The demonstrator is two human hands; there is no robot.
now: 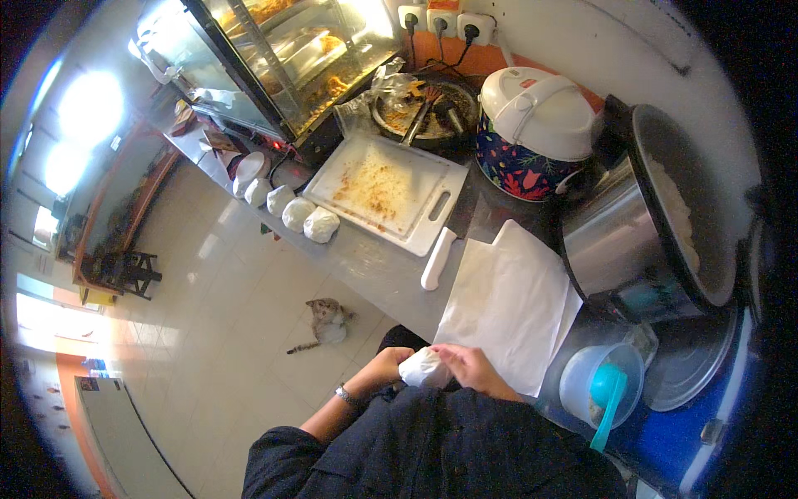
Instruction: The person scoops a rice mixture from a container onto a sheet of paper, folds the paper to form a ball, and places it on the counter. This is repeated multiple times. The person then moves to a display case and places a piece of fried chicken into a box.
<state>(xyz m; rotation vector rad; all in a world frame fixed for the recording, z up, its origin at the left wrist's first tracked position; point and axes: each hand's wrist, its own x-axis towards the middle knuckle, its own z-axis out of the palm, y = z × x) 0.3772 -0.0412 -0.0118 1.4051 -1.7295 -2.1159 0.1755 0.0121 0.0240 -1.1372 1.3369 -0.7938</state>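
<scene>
A white paper-wrapped bundle [425, 368] is held close to my body, just past the counter's front edge. My left hand [394, 362] grips its left side, and my right hand [466, 369] has its fingers on the top and right side. What the paper encloses is hidden. Beside my right hand lie white paper sheets [499, 305] on the metal counter [368, 268]. Several similar wrapped bundles [321, 224] stand in a row along the counter edge. A white-handled knife [439, 259] rests between the sheets and a crumb-strewn white cutting board [386, 187].
A large rice-filled pot [623, 231] and a floral rice cooker [536, 134] stand at right. Nearby, a plastic tub [576, 380] holds a turquoise scoop [610, 393]. A pan [399, 118] sits by the lit glass display case [293, 56]. A cat [327, 321] is on the floor.
</scene>
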